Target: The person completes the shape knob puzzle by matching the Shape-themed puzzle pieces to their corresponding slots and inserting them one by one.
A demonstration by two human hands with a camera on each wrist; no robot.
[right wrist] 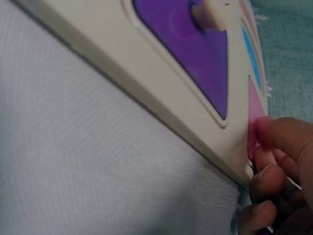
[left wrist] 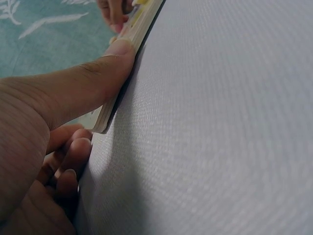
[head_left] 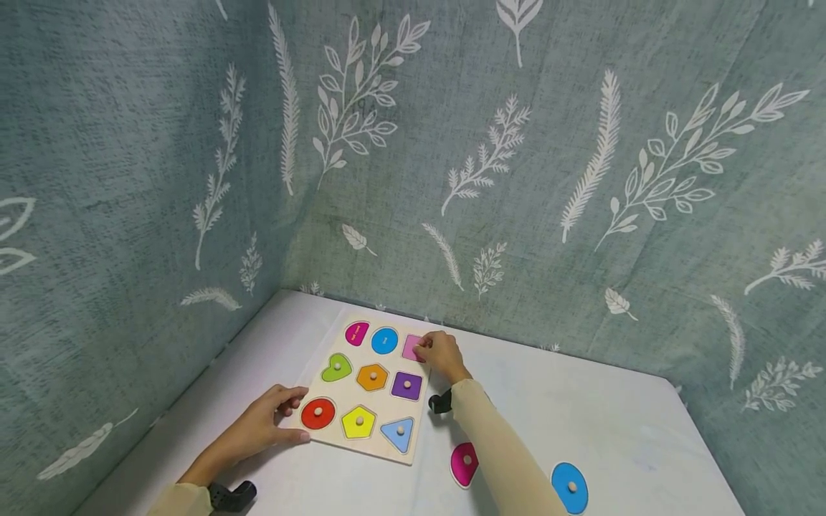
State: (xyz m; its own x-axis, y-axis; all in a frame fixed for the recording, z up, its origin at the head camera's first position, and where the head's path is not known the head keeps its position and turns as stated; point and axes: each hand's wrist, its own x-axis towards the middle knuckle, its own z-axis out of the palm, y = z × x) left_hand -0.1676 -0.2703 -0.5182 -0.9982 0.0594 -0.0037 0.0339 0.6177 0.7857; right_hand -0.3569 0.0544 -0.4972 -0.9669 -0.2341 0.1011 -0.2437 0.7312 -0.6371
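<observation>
A wooden knob puzzle board (head_left: 384,439) lies flat on the table, holding several coloured shape pieces. At its near left corner my left hand (head_left: 261,417) grips the board, thumb along the near edge and fingers at the left side. My right hand (head_left: 444,353) is at the far right corner, its thumb and fingertips pinching the pink square piece (right wrist: 255,110), which sits in its recess. The fingers hide that piece's knob. Close by are the purple square piece (head_left: 399,385) and the orange hexagon (head_left: 365,375). The blue oval recess (head_left: 381,335) and magenta semicircle recess (head_left: 353,330) show no knobs.
On the white table (head_left: 619,423), a magenta semicircle piece (head_left: 461,473) lies beside the right forearm, partly covered by it. A blue oval piece (head_left: 566,476) lies farther right. Patterned green-grey cloth (head_left: 400,265) stands behind the table and along its left.
</observation>
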